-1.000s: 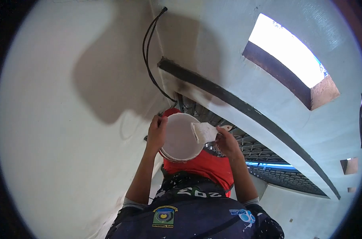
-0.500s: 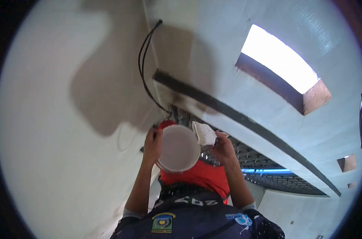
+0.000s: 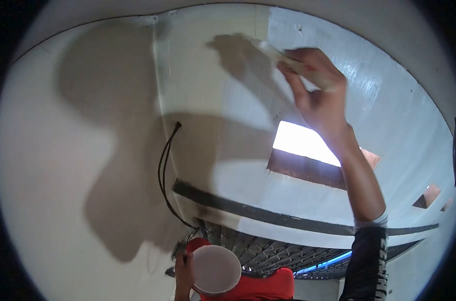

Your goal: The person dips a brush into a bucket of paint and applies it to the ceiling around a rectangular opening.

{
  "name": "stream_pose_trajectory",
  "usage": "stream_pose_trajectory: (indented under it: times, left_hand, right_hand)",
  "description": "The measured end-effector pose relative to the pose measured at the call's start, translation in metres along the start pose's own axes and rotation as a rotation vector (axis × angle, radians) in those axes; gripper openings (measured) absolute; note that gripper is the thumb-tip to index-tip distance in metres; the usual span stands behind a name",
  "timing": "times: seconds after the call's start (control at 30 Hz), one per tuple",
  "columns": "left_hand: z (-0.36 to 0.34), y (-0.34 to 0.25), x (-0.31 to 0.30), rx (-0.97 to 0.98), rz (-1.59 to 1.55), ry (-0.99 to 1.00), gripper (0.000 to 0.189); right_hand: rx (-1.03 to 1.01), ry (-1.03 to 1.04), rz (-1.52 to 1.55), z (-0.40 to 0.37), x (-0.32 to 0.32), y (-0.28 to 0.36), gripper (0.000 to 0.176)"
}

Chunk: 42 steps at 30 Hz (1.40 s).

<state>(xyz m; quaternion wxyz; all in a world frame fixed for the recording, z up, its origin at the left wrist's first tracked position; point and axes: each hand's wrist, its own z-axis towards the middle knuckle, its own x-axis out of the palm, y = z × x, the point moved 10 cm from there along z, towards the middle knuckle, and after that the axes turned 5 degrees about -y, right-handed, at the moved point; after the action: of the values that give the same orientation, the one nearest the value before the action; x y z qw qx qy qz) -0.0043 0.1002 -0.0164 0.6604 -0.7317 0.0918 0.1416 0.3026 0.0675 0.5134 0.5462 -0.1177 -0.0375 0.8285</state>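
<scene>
A round white container (image 3: pixel 216 269) is at the bottom centre, its pale inside showing. My left hand (image 3: pixel 185 271) is closed on its left rim. Raised high at the upper right, my right hand (image 3: pixel 315 88) grips a flat brush (image 3: pixel 308 72) by its handle, with the whitish tip (image 3: pixel 264 47) pointing up and left at the wall (image 3: pixel 243 30). Whether the bristles touch the wall cannot be made out.
Two black cables (image 3: pixel 161 170) hang from a hole near the wall corner. A dark strip (image 3: pixel 268 215) crosses the wall below a bright opening (image 3: pixel 300 138). Dark latticework (image 3: pixel 268 251) lies lower down. Red cloth (image 3: pixel 270 285) shows beside the container.
My right hand has risen from beside the container to the upper wall with the brush. The view has tilted upward, and the container with my left hand appears lower in it.
</scene>
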Motion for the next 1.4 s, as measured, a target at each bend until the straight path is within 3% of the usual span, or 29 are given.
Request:
stream_pose_trajectory:
  times: [0.03,0.07,0.13,0.23,0.33,0.5,0.53,0.63,0.73,0.77,0.8,0.93,1.13,1.23,1.3,1.4]
  left_hand:
    - [-0.002,-0.010,-0.002,-0.006,0.014,0.003,0.036]
    - [-0.002,-0.017,-0.003,-0.013,0.031,0.004,0.036]
    - [0.004,-0.011,0.000,-0.006,0.065,-0.005,0.037]
    - [0.013,0.020,0.009,-0.053,0.139,0.046,0.038]
    - [0.014,0.016,0.014,0.030,-0.055,0.049,0.035]
    - [-0.004,-0.031,0.004,0.057,0.024,-0.008,0.030]
    - [0.000,-0.023,0.004,0.056,0.022,-0.006,0.030]
    - [0.005,-0.013,0.007,0.144,0.017,0.036,0.029]
    - [0.000,-0.008,0.007,0.013,0.026,0.060,0.027]
    - [-0.001,-0.001,0.011,0.057,-0.017,0.101,0.037]
    - [-0.003,-0.002,0.014,0.101,-0.062,0.142,0.048]
    - [0.000,0.013,0.012,-0.047,-0.028,0.110,0.043]
    - [0.005,0.030,0.017,0.048,-0.015,0.121,0.043]
    - [0.004,0.011,0.011,0.110,-0.014,0.083,0.047]
    - [0.008,0.012,0.010,-0.007,-0.048,0.076,0.026]
    - [0.004,0.002,0.007,-0.031,-0.060,0.033,0.026]
  right_hand:
    - [-0.242,0.061,-0.123,0.010,0.017,0.016,0.030]
    - [-0.250,0.056,-0.133,0.022,0.027,0.011,0.030]
    - [-0.547,0.087,-0.408,0.029,0.058,0.023,0.031]
    - [-0.690,0.142,-0.545,0.032,0.092,0.011,0.025]
    - [-0.736,0.170,-0.531,0.017,0.111,0.000,0.031]
    - [-0.614,0.221,-0.453,0.006,0.110,0.021,0.024]
    - [-0.623,0.198,-0.463,0.011,0.106,0.027,0.018]
    - [-0.686,0.163,-0.548,0.034,0.104,0.021,0.022]
    - [-0.724,0.141,-0.598,0.036,0.110,0.003,0.023]
    - [-0.723,0.140,-0.600,0.029,0.112,0.004,0.023]
    - [-0.642,0.178,-0.548,0.023,0.114,0.005,0.020]
    - [-0.525,0.299,-0.496,0.018,0.116,0.017,0.016]
    - [-0.722,0.144,-0.634,0.044,0.112,0.003,0.016]
    - [-0.618,0.189,-0.563,0.029,0.118,0.003,0.020]
    - [-0.462,0.298,-0.464,0.023,0.119,0.007,0.029]
    - [-0.551,0.255,-0.485,0.030,0.108,0.023,0.028]
